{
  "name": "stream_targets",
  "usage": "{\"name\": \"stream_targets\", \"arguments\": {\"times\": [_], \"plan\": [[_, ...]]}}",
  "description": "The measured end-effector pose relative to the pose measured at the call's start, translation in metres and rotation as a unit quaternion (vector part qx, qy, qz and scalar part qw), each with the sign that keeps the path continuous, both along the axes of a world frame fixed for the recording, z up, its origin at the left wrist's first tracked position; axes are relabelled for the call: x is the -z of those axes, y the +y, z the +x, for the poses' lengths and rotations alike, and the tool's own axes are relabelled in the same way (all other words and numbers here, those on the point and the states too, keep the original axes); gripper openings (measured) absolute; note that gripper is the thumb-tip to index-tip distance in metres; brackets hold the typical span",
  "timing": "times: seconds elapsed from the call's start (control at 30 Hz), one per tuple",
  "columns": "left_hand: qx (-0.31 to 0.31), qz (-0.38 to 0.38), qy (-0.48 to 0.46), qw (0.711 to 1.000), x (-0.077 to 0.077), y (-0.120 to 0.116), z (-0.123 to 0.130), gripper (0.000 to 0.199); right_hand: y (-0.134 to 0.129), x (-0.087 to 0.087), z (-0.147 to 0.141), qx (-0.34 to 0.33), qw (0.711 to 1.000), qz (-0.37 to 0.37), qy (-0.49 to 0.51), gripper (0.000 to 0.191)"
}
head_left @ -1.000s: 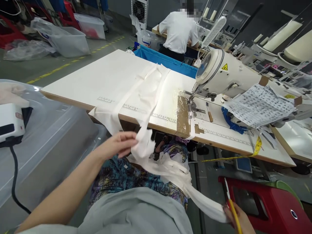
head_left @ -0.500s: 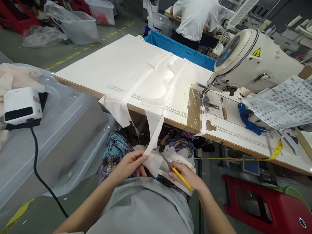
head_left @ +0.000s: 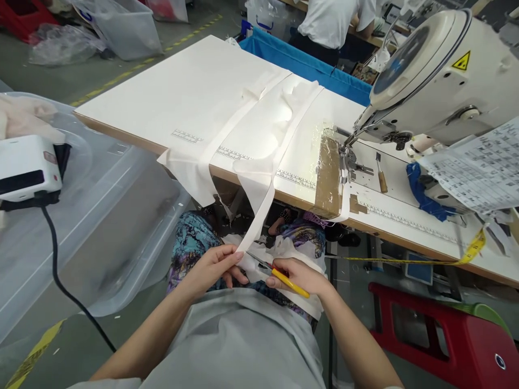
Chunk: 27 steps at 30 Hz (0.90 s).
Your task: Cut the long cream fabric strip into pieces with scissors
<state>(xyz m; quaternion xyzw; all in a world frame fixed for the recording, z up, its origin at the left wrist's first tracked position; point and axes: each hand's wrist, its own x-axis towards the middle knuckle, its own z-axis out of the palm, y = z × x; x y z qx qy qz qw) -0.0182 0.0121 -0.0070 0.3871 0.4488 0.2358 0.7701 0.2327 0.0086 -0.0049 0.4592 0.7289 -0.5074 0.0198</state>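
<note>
My left hand (head_left: 221, 266) is closed, pinching the lower end of a white fabric strip (head_left: 259, 219) above my lap. The strip runs up over the table edge into thin white fabric (head_left: 267, 121) spread across the tabletop. In my right hand (head_left: 298, 276) are scissors with yellow-and-red handles (head_left: 290, 282). Their blades point left, with the tips close to the strip's end by my left fingertips; whether they touch it I cannot tell. More white fabric (head_left: 298, 251) lies bunched on my lap, partly hidden by my hands.
A sewing machine (head_left: 425, 70) stands on the right of the white table (head_left: 182, 92). A translucent bin (head_left: 117, 216) with a white device (head_left: 28, 167) is at left. A red stool (head_left: 466, 346) stands lower right. Behind the table are a blue cloth-sided bin (head_left: 300, 62) and a co-worker.
My right hand has moved left with the scissors, bringing the blades beside my left fingertips. The left hand still pinches the strip. The camera view has shifted slightly.
</note>
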Motion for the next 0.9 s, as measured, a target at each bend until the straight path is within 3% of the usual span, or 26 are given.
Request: {"name": "stream_targets", "arguments": {"times": [0.3,0.57,0.73,0.9], "plan": [[-0.011,0.002,0.004,1.000,0.000,-0.002,0.002,0.047,0.002,-0.011,-0.012,0.008,0.988,0.130,-0.088,0.051],[-0.017,0.003,-0.005,1.000,0.001,-0.005,0.002,0.042,-0.003,-0.013,-0.015,0.044,0.982,0.159,-0.090,0.057],[-0.014,0.002,-0.003,1.000,0.001,-0.005,0.002,0.042,-0.004,-0.014,-0.017,0.033,0.978,0.179,-0.104,0.053],[0.003,0.001,0.006,1.000,-0.001,-0.007,0.004,0.044,-0.001,-0.015,-0.023,0.042,0.981,0.164,-0.090,0.055]]}}
